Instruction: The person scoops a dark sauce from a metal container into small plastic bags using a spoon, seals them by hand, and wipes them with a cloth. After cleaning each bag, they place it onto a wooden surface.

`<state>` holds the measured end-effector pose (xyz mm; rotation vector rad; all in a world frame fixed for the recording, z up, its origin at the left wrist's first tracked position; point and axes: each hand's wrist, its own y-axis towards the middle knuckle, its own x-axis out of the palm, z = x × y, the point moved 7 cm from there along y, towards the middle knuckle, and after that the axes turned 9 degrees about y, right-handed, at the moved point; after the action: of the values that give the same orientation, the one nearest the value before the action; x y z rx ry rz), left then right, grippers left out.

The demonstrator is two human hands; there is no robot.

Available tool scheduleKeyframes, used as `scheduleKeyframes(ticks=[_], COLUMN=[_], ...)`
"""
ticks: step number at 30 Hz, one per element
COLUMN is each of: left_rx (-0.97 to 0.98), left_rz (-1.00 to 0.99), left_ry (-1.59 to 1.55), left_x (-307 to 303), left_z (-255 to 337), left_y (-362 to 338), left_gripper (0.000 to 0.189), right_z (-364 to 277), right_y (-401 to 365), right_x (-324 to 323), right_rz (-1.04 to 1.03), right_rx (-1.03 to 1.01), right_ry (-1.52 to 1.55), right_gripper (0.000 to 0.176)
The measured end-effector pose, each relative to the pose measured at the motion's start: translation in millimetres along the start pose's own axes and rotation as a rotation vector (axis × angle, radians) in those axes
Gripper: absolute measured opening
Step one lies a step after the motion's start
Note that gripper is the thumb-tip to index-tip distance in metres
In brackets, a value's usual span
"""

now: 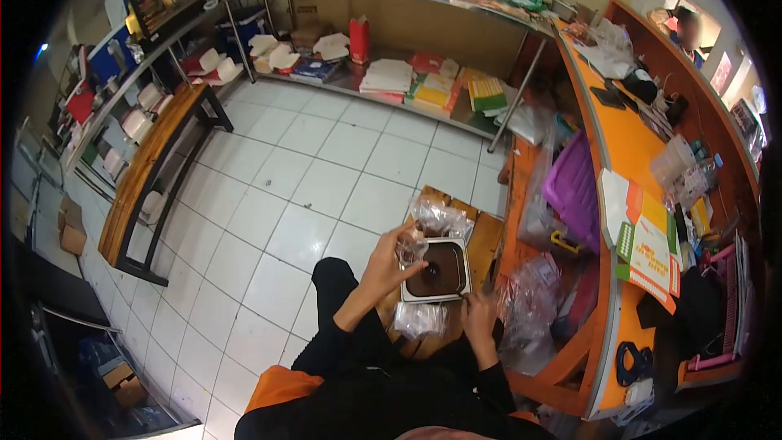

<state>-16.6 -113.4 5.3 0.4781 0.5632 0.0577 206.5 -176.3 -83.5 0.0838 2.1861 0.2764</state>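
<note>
At steel pan [424, 297] of brown sauce [438, 270]: left hand [389, 265] pinches bag [412, 248]; right hand [481, 318] unclear.

Tray [436, 298]: steel, rectangular, level on wooden stool [487, 236], holds dark brown sauce. Small bag [410, 249]: clear, crumpled, pinched in left hand [389, 265] at tray's left rim. Bag bunch [440, 216]: clear, just behind tray.

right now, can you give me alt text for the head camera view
A seated person in black sleeves works over a square metal tray with dark brown contents on a low wooden table, left hand at its rim, right hand beside it, with clear plastic bags lying around.
</note>
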Motion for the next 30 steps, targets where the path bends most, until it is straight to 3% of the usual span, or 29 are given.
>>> scheduleKeyframes(ticks=[2,8,11,13,14,18,20,25,30], left_rx=[-0.044,-0.158,-0.181,-0.142,-0.178,-0.228,-0.139,-0.095,0.046], left_rz=[-0.034,-0.119,-0.176,-0.189,-0.22,-0.179,-0.179,-0.236,-0.146], left_ry=[-0.012,-0.146,-0.294,-0.435,-0.504,-0.436,-0.341,-0.195,-0.124], left_x=[2.7,27.5,21.8,13.1,10.1,-3.3,-8.3,-5.5,-10.7], left_z=[1.5,10.3,21.3,24.7,24.3,29.0,38.4,44.3,56.9], left_y=[-4.4,-19.0,-15.5,-11.4,-10.2,-8.2,-4.0,-5.3,-7.6], left_gripper=[0.07,0.067,0.063,0.057,0.037,0.01,0.01,0.01,0.009], right_z=[3.0,-106.6,-109.3,-97.2,-97.3,-112.8,-122.0,-122.3,-120.1], right_y=[2.2,38.6,37.5,39.7,40.5,43.7,45.3,45.3,43.6], right_x=[20.7,-15.9,-21.1,-17.9,-22.5,-44.8,-54.7,-60.1,-63.0], right_rz=[0.018,0.205,0.297,0.254,0.231,0.18,0.161,0.143,0.192], right_rx=[-0.074,-0.141,-0.126,-0.145,-0.153,-0.125,-0.168,-0.162,-0.188], right_ry=[-0.055,0.602,0.676,0.703,0.722,0.815,0.809,0.805,0.805], right_gripper=[0.019,0.038,0.031,0.023,0.021,0.019,0.026,0.019,0.012])
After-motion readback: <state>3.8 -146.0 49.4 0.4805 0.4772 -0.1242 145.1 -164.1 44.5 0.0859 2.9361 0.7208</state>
